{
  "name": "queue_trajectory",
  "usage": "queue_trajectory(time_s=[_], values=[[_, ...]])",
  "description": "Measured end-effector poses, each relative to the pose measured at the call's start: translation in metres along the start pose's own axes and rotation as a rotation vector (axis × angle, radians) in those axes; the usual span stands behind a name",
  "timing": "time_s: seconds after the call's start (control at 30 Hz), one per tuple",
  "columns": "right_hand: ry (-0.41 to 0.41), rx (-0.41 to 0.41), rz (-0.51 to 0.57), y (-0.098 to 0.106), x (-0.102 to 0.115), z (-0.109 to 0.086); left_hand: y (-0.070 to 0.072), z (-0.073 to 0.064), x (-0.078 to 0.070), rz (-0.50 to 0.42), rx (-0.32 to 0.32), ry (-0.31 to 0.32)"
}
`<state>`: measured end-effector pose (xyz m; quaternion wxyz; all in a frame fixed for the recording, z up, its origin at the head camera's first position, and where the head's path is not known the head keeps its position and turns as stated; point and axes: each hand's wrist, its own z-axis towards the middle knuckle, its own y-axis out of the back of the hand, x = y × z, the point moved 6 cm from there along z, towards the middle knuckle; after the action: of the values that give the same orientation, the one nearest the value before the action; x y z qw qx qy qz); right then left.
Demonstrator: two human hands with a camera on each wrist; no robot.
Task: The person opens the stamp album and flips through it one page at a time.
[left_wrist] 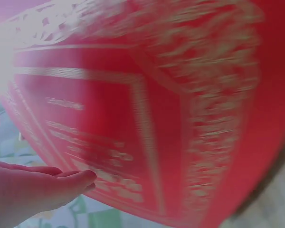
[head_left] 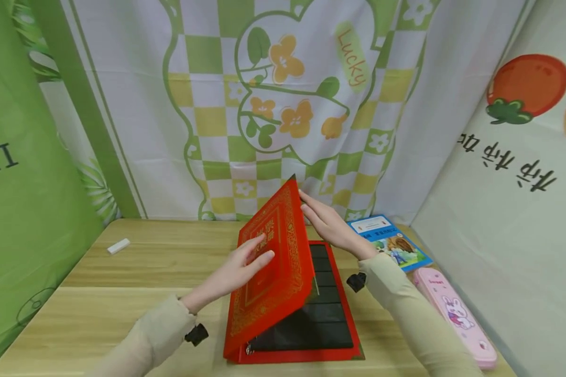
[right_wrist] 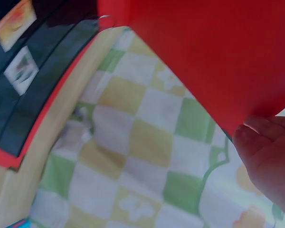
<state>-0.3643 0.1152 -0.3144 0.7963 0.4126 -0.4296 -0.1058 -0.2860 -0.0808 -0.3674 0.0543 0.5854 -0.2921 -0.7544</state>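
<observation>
A red stamp album (head_left: pixel 278 251) with gold ornament and lettering lies on the table, its front cover tilted up at a steep angle. Below the cover shows a black slotted page (head_left: pixel 327 298); in the right wrist view two small stamps (right_wrist: pixel 22 71) sit on it. My left hand (head_left: pixel 245 262) is at the outer face of the cover with fingers extended, overlapping the lettering. At the cover's free edge, near the upper corner, my right hand (head_left: pixel 327 222) has its straight fingers against the red inner side. Metal rings (head_left: pixel 248 349) show at the spine.
A blue picture book (head_left: pixel 405 256) and a pink pencil case (head_left: pixel 455 317) with a rabbit lie right of the album. A small white block (head_left: pixel 118 246) rests on the wooden table (head_left: pixel 160 262) at the far left. Printed curtains hang around the table.
</observation>
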Motion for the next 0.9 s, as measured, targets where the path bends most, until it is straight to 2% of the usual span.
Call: queue_trajectory(time_s=[0.2,0.4,0.63,0.9], values=[[0.016,0.003,0.001,-0.006,0.016,0.019,0.015,0.015,-0.025,-0.082,0.001,0.004],[0.049,-0.007,-0.022,-0.012,0.031,0.031,0.027,0.020,-0.041,-0.099,0.006,0.050],[0.059,-0.010,-0.010,-0.017,0.040,0.039,0.031,0.021,-0.050,-0.080,0.012,0.048],[0.032,0.030,-0.019,-0.023,0.035,0.034,0.043,0.015,-0.047,-0.117,0.000,0.078]])
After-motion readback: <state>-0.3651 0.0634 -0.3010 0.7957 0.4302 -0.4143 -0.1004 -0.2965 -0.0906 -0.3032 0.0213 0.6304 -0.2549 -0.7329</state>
